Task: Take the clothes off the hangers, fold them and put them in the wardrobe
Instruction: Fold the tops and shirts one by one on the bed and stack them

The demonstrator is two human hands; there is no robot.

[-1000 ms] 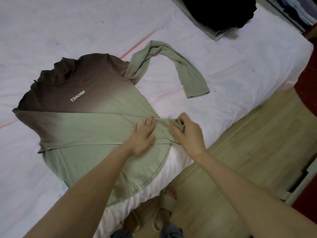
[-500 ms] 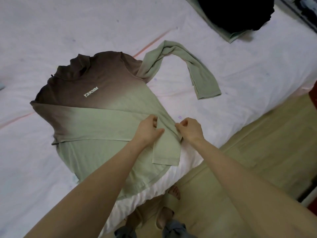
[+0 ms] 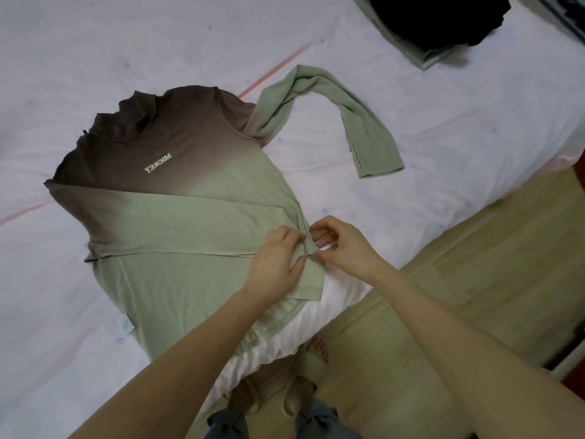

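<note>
On the white bed [image 3: 443, 128], near its edge, a long-sleeved shirt [image 3: 177, 223] lies flat, brown at the collar and fading to pale green toward the hem, with the word MICKEY printed upside down on the chest. One sleeve is folded across the body of the shirt, and its cuff end [image 3: 311, 280] is turned down toward the hem. The person's two hands meet at that turn. The left hand [image 3: 275, 259] lies on the folded sleeve with fingers loosely curved, thumb and fingertips closing on the fabric at the crease. The right hand [image 3: 337, 243] touches the same crease from the bed-edge side, its fingers curled and pinching the fabric between thumb and fingertips. The other sleeve [image 3: 357, 122] stretches out loose over the sheet, bent in an arch, well apart from both hands. A dark garment [image 3: 443, 20] rests at the far corner of the bed. Wooden floor [image 3: 474, 264] runs beside the bed.
</note>
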